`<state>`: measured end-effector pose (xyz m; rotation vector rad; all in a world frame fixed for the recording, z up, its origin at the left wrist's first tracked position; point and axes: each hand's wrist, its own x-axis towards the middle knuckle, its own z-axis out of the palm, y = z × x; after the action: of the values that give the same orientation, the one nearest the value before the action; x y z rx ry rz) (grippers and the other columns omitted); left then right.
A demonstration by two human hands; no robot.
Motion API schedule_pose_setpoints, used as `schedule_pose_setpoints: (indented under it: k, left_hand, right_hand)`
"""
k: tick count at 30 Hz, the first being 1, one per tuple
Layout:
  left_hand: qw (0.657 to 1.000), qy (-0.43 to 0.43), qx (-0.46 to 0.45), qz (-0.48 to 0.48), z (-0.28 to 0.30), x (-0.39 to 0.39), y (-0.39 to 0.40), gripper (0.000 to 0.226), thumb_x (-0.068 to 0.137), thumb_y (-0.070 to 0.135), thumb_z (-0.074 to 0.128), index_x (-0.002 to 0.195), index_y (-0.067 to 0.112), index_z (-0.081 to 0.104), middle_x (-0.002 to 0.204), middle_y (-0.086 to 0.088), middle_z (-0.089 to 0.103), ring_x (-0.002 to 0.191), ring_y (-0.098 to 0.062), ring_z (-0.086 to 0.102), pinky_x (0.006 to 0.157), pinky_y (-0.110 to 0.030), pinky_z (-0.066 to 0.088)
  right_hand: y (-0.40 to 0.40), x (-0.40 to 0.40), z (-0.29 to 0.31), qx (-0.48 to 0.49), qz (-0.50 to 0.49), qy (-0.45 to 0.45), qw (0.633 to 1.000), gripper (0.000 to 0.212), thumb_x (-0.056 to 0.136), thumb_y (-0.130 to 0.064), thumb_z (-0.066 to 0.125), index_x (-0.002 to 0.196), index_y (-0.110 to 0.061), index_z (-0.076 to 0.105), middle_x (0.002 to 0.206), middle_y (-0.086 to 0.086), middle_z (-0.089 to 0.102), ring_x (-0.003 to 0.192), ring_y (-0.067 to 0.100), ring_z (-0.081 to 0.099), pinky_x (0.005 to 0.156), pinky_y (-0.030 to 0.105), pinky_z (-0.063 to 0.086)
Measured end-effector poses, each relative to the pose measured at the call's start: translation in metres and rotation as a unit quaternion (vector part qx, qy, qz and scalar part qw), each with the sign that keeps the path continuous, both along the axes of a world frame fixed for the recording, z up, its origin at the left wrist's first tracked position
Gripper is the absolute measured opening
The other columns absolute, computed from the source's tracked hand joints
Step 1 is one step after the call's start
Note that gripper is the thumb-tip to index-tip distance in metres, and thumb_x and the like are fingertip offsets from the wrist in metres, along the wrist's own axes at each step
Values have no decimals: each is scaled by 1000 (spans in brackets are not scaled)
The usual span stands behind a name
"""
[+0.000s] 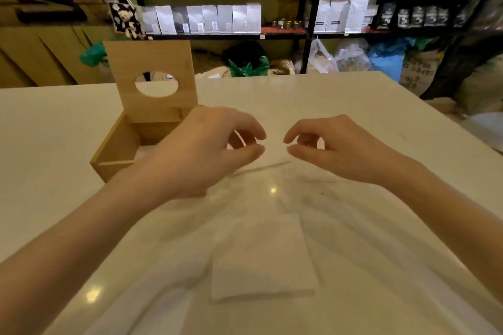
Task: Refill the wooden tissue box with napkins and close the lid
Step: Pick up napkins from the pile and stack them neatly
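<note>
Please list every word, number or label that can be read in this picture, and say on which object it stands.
Nothing can be read with certainty.
Burlap sack: large printed letters, too blurred to read.
White pouches on the shelf: small labels, too small to read.
Black bags: print too blurred.
Wooden tissue box, lid, napkins: no text.

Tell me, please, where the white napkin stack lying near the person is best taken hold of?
Probably by its side edges, coming from above: the napkin stack lies flat and apart from the wooden box, so fingers can slip under each side and lift.
</note>
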<state>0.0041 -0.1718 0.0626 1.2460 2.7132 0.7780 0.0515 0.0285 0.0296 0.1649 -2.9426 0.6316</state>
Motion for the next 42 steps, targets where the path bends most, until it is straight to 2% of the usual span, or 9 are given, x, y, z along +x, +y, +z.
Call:
schedule_pose_setpoints:
  k: [2,5,10,15,18,22,30,37,42]
  left_hand:
    - [1000,-17,20,-5,13,-15,10,22,83,34,57,104,33,61,93,20,62,85,4,58,63,-8,47]
    - [999,-43,4,8,14,-46,28,32,83,29,60,115,24,59,110,7,64,95,-4,58,73,-11,43]
    - [988,-4,-155,21,-15,-85,53,43,87,28,56,128,19,47,130,-3,52,115,-18,48,85,-23,36]
    - [951,28,-306,25,-33,-100,63,49,88,28,53,132,10,41,133,-11,44,121,-26,42,97,-33,37]
    - [930,46,-363,25,-43,-101,67,44,87,26,53,126,8,46,127,-13,47,117,-28,46,95,-36,42]
    - [920,41,-388,28,-49,-101,66,38,86,22,52,122,10,50,120,-11,53,110,-27,51,92,-38,47]
    - [925,13,-377,50,-49,-102,66,36,86,19,55,119,8,46,120,-13,54,106,-28,52,85,-35,45]
    - [930,51,-364,23,-47,-103,63,14,79,14,56,92,8,55,104,-11,58,97,-29,55,75,-37,48]
    - [965,85,-249,11,-26,-96,55,16,87,17,50,99,12,58,103,-6,59,89,-19,49,75,-32,44]
  right_hand:
    - [6,-15,2,-13,1,26,1000,23,89,-31,53,109,-24,61,90,0,66,70,7,55,70,29,47]
    - [13,-38,-3,-15,7,41,999,25,90,-28,51,113,-24,59,103,-1,65,91,13,57,79,29,46]
    - [20,-70,-22,33,11,51,998,34,92,-28,50,126,-24,50,124,-1,58,112,16,48,92,30,39]
    - [21,-88,-49,121,40,27,991,45,94,-33,41,138,-22,35,145,-1,41,135,18,30,107,35,26]
    - [20,-92,-63,182,50,9,982,48,97,-34,33,142,-22,27,151,-2,31,140,18,21,111,35,17]
    - [21,-94,-70,205,53,18,977,46,95,-36,25,137,-19,36,147,-1,37,139,19,23,112,38,14]
    - [19,-94,-64,144,48,24,988,26,91,-26,43,113,-18,52,123,-2,54,126,16,37,109,36,17]
    - [16,-89,-52,69,10,35,997,13,89,-21,49,98,-19,57,99,-2,65,96,18,55,105,39,27]
    - [23,-75,-29,6,-7,106,994,14,87,-19,56,96,-17,67,93,0,71,88,17,62,81,29,42]
